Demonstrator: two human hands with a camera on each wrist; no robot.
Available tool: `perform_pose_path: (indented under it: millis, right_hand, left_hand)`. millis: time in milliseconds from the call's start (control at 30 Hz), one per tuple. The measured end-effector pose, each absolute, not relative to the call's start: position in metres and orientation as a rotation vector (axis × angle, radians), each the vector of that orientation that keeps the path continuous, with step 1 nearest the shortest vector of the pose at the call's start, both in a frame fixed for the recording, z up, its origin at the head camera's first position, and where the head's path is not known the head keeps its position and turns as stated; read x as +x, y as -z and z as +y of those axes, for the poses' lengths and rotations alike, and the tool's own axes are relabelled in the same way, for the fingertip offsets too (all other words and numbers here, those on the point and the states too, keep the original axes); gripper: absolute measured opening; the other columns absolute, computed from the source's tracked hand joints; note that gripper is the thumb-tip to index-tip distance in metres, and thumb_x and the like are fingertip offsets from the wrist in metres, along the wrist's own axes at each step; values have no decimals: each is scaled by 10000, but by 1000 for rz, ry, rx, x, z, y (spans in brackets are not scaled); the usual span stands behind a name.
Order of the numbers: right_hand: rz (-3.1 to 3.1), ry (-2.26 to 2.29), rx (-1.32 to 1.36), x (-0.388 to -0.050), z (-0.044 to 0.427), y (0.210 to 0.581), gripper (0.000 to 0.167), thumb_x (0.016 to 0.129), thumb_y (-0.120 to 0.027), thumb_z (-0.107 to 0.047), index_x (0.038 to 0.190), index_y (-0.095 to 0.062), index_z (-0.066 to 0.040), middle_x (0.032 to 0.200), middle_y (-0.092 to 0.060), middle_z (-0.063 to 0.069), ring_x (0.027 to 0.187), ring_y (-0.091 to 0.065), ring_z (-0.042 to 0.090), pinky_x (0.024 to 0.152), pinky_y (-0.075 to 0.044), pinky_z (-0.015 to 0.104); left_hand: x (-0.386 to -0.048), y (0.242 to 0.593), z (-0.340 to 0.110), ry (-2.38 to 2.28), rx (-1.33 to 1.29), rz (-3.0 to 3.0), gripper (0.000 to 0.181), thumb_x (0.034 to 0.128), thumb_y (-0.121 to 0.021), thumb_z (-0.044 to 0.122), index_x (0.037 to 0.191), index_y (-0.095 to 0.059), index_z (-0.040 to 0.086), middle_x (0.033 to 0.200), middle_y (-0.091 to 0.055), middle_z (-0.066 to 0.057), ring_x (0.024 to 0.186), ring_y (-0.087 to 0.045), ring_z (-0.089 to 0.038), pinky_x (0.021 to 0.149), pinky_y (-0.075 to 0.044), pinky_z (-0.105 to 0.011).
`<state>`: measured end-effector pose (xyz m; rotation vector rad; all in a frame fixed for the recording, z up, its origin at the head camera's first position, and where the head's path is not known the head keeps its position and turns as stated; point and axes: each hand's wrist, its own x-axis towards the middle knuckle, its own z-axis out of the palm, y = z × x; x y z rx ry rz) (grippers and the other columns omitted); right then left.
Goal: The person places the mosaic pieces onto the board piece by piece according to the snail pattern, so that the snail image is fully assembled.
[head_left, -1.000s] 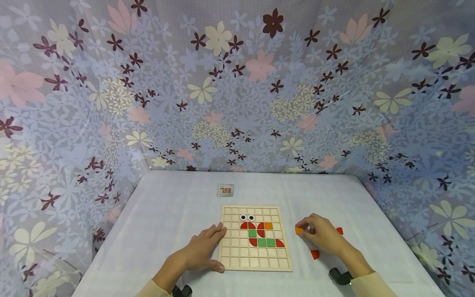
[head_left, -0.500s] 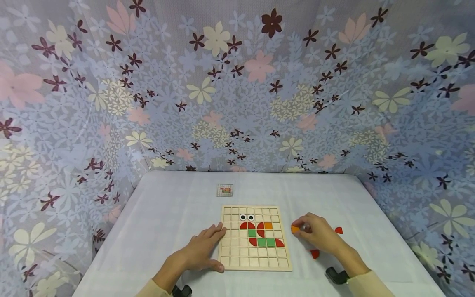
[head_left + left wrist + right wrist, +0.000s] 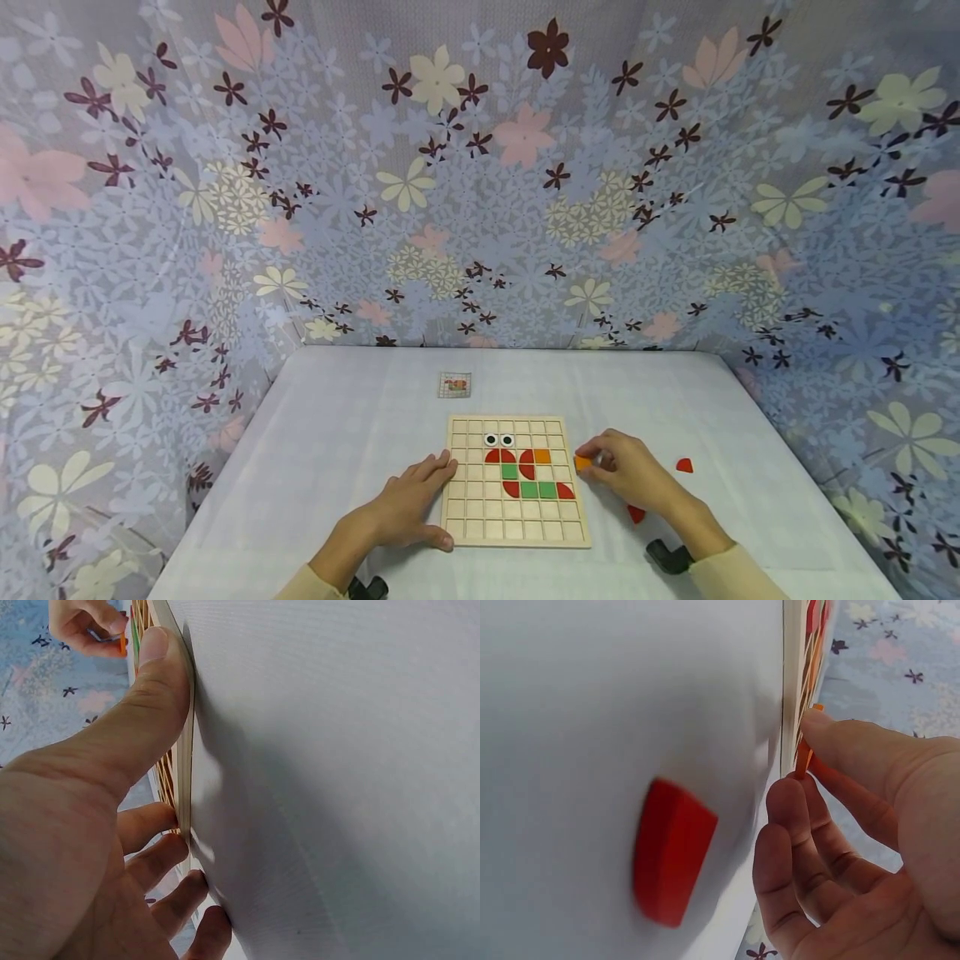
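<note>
A wooden grid board [image 3: 495, 529] lies on the table, with red quarter-round, green square and orange square tiles and two eye tiles in its cells. My left hand [image 3: 408, 504] rests against the board's left edge, fingers fairly straight and thumb near the lower left corner. Between thumb and fingers, my right hand [image 3: 626, 471] pinches an orange square tile [image 3: 582, 462] at the board's right edge. The same tile [image 3: 805, 756] stands on edge in the right wrist view. Close to that hand lies a red quarter-round tile [image 3: 636, 514].
Another red quarter-round tile [image 3: 685, 465] lies farther right on the white-covered table [image 3: 360, 400]. Behind the board is a small picture card [image 3: 454, 385] with a coloured figure on a grid. A flowered cloth [image 3: 480, 208] hangs around the table.
My right hand has moved left with the orange tile, from beside the board to its right edge. The red tile at the right shows more fully. My left hand stays in place.
</note>
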<state>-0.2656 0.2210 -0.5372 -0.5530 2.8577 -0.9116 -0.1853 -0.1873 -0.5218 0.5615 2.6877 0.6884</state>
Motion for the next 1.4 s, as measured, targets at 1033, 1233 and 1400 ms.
perform_pose_path:
  millis: [1033,1233,1400]
  right_hand:
    - [2803,1004,-802,-261,183,544,75,1019,-927,-151,1050,-881,-202,1053,-761,-59,857,-606,3,759,-573,196]
    - [2789,997,-813,-259,178,541,57,1022,-915,-120,1047,-912,-172,1063,-762,-58,869,-607,-3,764,-576,191]
    - [2778,1005,-835,-258,177,539,90,1035,-882,-60,1062,-921,-137,1060,-753,-54,902,-622,-14,782,-591,194]
  left_hand:
    - [-185,524,-187,-709,543,2678,1203,865,-1020,468,1811,-392,69,1946,-282,-164,1775,-319,-516,1276,-352,-913]
    - [-184,523,-187,-698,538,2684,1208,860,-1022,473,1811,-394,74,1948,-281,-154,1775,-321,-513,1276,-354,-914]
    - [-184,523,-185,-696,539,2685,1210,846,-1031,457,1808,-402,76,1945,-288,-154,1765,-333,-523,1275,-354,-913]
